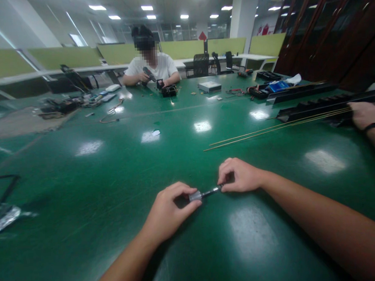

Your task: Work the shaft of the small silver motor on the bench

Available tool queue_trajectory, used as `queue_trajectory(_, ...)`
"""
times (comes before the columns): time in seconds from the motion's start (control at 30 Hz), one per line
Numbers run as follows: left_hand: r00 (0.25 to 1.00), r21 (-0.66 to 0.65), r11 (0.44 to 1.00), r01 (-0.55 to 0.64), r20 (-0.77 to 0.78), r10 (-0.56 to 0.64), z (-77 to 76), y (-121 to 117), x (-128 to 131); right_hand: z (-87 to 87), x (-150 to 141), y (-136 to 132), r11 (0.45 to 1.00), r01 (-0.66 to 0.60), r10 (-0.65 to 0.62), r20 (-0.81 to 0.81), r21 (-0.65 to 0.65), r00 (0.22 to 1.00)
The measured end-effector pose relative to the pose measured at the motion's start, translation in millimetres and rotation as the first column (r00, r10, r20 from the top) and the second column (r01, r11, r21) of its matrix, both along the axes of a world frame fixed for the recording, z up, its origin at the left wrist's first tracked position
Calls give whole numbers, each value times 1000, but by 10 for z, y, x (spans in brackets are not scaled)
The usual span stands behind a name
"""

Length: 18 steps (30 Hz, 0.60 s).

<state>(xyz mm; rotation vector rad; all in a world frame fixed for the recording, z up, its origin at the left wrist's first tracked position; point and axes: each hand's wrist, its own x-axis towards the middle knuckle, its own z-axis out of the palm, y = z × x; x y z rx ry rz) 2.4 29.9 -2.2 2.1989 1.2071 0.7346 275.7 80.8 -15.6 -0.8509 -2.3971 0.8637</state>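
Observation:
Low over the green table (123,160), my left hand (170,207) pinches a short silver cylinder (195,195) between thumb and fingers. A thin dark shaft with shiny bands (212,191) runs out of the cylinder toward the right. Its far end sits in the closed fingertips of my right hand (238,175). Cylinder and shaft lie in one line; whether they are a single piece I cannot tell. My fingers partly hide both ends.
Across the table a person (151,67) holds a power tool (149,74) at a black part (168,90). At right, another person's hand (366,114) is by long thin brass-coloured rods (252,134) and black channels (316,108). Cables and electronics (61,104) lie at left.

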Motion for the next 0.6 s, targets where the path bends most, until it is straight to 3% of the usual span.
queue_trajectory(0.23,1000,3,1000,2,21,-2,-21,4,20,-11,-202,-73,999,-28,29,-36,20,999)
queue_trajectory(0.4,998,41,999,18,67,-21,-10,-11,51,-35,-437,-239,988,69,-69,-9,140,998)
queue_trajectory(0.6,996,4,1000,21,84,-21,6,-12,61,-47,-416,-256,978,107,-110,7,176,994)
